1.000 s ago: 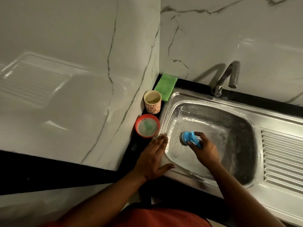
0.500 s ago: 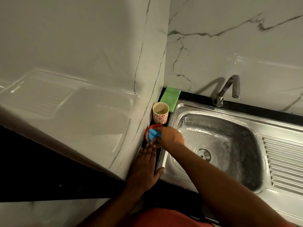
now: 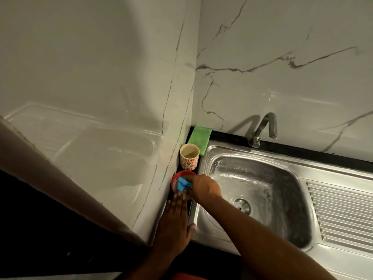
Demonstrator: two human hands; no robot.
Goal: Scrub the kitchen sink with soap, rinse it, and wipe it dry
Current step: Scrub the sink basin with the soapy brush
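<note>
1. Well, the steel sink (image 3: pixel 262 153) is set in the black surface (image 3: pixel 228 136). Its basin is streaked with pale soap film around the drain (image 3: pixel 242 206).
2. At the sink's nine o'clock, just off its rim, stands a red bowl (image 3: pixel 175 177). The right hand (image 3: pixel 203 187) reaches across the rim to it, fingers curled round a blue scrubber (image 3: pixel 182 183) held at the bowl's mouth. I cannot tell whether the scrubber touches what is inside.
3. The left hand (image 3: pixel 175 221) lies flat on the surface at the bowl's six o'clock. Its fingers are straight and hold nothing, the fingertips are right at the bowl's near edge, and the thumb is against the sink's rim.
4. A patterned cup (image 3: pixel 189 157) stands upright at the bowl's twelve o'clock, just beside it.
5. A green cloth (image 3: pixel 199 137) lies beyond the cup, in the corner of the marble walls.
6. The tap (image 3: pixel 264 126) rises at the sink's twelve o'clock, and the ribbed drainboard (image 3: pixel 341 215) lies at its three o'clock.
</note>
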